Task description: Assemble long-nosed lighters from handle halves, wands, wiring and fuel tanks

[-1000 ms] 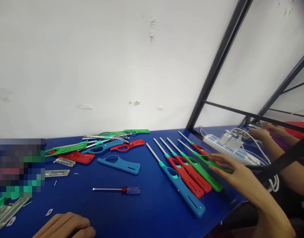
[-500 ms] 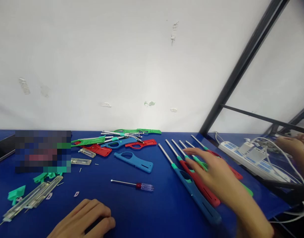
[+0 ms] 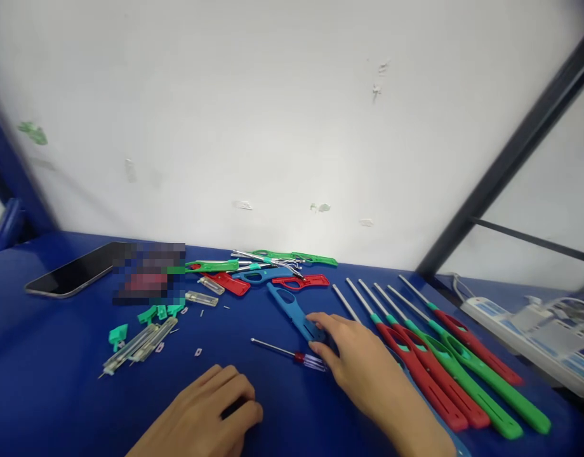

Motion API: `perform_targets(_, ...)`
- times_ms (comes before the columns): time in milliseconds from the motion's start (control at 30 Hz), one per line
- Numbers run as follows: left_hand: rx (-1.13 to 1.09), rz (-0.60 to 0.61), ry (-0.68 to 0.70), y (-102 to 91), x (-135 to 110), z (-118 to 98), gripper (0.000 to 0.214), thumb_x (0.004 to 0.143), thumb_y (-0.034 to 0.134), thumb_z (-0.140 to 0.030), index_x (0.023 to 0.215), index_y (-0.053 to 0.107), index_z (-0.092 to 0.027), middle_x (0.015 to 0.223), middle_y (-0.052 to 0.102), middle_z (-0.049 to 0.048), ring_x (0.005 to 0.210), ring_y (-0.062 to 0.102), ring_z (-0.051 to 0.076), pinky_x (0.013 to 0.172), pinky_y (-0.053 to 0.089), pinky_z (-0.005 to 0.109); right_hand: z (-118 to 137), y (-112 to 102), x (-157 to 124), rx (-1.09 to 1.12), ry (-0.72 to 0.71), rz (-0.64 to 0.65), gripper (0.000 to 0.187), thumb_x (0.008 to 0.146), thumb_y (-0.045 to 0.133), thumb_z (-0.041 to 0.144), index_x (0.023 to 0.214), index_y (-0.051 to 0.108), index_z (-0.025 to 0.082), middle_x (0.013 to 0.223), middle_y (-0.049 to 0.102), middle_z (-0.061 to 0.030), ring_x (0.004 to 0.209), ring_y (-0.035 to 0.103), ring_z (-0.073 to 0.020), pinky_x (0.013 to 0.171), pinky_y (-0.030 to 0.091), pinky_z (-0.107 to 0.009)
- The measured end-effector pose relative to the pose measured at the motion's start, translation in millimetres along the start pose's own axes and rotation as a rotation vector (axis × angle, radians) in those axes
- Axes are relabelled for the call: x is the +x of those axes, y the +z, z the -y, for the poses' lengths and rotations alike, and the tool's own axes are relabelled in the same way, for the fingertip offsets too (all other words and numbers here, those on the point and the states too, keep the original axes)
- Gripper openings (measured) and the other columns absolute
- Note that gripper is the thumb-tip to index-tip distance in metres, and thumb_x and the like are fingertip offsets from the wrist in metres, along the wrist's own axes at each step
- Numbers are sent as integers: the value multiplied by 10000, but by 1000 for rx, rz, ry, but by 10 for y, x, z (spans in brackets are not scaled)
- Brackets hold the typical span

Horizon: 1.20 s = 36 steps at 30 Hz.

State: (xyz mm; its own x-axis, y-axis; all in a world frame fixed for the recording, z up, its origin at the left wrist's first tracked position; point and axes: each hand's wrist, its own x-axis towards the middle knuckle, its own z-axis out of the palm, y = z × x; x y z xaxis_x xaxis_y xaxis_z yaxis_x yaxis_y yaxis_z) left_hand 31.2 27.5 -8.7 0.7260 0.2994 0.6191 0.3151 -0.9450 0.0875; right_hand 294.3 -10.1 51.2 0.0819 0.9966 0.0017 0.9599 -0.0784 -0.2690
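White wall (image 3: pixel 273 139) with scuffed, flaking patches rises behind a blue tabletop (image 3: pixel 58 387) spread with lighter parts. Right hand (image 3: pixel 368 362) works near the middle, its thumb and fingers drawn narrow about the wide end of a blue lighter handle half (image 3: pixel 292 308), which lies aslant with its looped end pointing toward the wall. Pinching by the 2 long edges, as here, suits a thin shell: judged by eye, light pressure should be enough, and a firm squeeze might flex it. Lifting straight up before turning it would be wise, since a screwdriver (image 3: pixel 298 357) lies just below, its clear purple grip ending right by the thumb; whether they touch, I cannot tell. Care is also due at the forearm, which crosses over part of the row of 6 long-nosed lighters (image 3: pixel 430 368); a sideways sweep could knock them askew. Left hand (image 3: pixel 216 406) sits low over the table, fingers curled and thumb a little apart, with nothing visible in it, though its palm is hidden. Keeping it there leaves the small pale pieces (image 3: pixel 198 352) and clear fuel tanks (image 3: pixel 201 298) undisturbed.
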Motion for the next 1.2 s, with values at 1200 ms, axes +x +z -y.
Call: perform_targets(1200,-135,-210,-73,-183,34,-143,403,969,445,32,1078,701,-260,933,766,6,883,723,155,913,614,253,20,-179,-123,385,-201,-103,227,967,668,254,1117,807,352,1083,826,30,782,746,-149,658,561,-241)
